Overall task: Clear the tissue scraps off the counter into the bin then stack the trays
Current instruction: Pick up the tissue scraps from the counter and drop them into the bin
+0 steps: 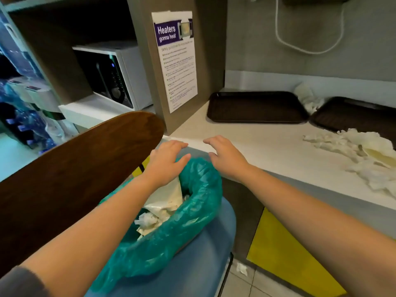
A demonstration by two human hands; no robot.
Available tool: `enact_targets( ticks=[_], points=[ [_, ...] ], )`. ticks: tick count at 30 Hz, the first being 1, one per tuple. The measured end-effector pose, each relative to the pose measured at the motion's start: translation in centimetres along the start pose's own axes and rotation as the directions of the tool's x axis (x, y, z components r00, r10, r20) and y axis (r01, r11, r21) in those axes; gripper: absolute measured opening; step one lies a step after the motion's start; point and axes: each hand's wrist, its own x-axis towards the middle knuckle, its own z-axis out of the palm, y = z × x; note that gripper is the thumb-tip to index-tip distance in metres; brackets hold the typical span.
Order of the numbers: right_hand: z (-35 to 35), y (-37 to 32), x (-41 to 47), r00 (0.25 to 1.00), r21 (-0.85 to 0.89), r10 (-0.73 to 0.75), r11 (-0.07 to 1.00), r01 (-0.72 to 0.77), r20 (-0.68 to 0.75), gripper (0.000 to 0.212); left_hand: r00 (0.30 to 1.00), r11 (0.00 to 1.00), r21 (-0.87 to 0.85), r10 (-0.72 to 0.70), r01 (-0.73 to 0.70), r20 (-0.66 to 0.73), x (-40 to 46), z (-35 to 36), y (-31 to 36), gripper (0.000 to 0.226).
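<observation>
My left hand [166, 161] hovers over the blue bin [192, 262] with its green liner [199, 202], fingers relaxed and holding nothing. My right hand [225, 157] hangs beside it at the counter's corner, also with relaxed fingers and nothing in it. White tissue scraps [154, 219] lie inside the bin. A heap of crumpled tissue [364, 155] spreads across the counter [257, 142] at the right. More tissue [308, 99] is wedged at the back between two dark brown trays, one on the left [256, 107] and one on the right [351, 114].
A dark wooden chair back [75, 168] stands left of the bin. A microwave [111, 76] sits on a shelf at the back left, beside a wall panel with a notice [176, 61]. One tissue scrap [241, 269] lies on the floor by a yellow cabinet front [285, 258].
</observation>
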Motion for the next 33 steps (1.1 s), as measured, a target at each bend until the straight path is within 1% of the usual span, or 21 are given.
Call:
enact_targets(
  ticks=[3, 9, 15, 21, 24, 27, 30, 31, 33],
  points=[
    [-1.5, 2.5, -0.4, 0.998, -0.035, 0.057, 0.998, -0.058, -0.022, 0.042, 0.996, 0.996, -0.038, 0.086, -0.085, 0.009, 2.0, 1.8, 2.1, 0.043],
    [-5.4, 9.2, -1.4, 0.985, -0.060, 0.167, 0.984, -0.169, -0.044, 0.042, 0.986, 0.985, -0.069, 0.161, -0.158, 0.037, 6.5, 5.9, 8.3, 0.041],
    [-10.1, 17.0, -2.1, 0.964, -0.082, 0.258, 0.961, -0.263, -0.064, 0.043, 0.962, 0.964, -0.129, 0.248, -0.233, 0.113, 10.8, 10.4, 15.6, 0.039],
    [-14.4, 24.8, -1.7, 0.938, -0.099, 0.334, 0.934, -0.342, -0.088, 0.042, 0.932, 0.943, -0.178, 0.312, -0.281, 0.185, 14.6, 14.8, 23.0, 0.037],
    [-16.1, 28.4, -1.2, 0.923, -0.126, 0.373, 0.915, -0.383, -0.094, 0.041, 0.928, 0.942, -0.210, 0.305, -0.261, 0.213, 16.6, 17.0, 26.2, 0.035],
    [-17.2, 31.0, -0.8, 0.893, -0.194, 0.448, 0.873, -0.448, -0.045, 0.041, 0.933, 0.938, -0.246, 0.295, -0.242, 0.207, 18.0, 19.3, 28.6, 0.034],
    [-17.6, 32.5, -0.6, 0.860, -0.306, 0.507, 0.829, -0.468, 0.056, 0.044, 0.942, 0.932, -0.285, 0.282, -0.224, 0.182, 19.0, 21.1, 30.3, 0.048],
    [-17.6, 32.9, -0.6, 0.856, -0.309, 0.511, 0.828, -0.468, 0.073, 0.044, 0.943, 0.934, -0.284, 0.276, -0.217, 0.186, 19.3, 21.5, 30.7, 0.051],
    [-17.6, 33.7, -0.5, 0.865, -0.292, 0.493, 0.844, -0.450, 0.090, 0.040, 0.944, 0.942, -0.264, 0.262, -0.206, 0.200, 20.1, 22.4, 31.3, 0.050]
  ],
)
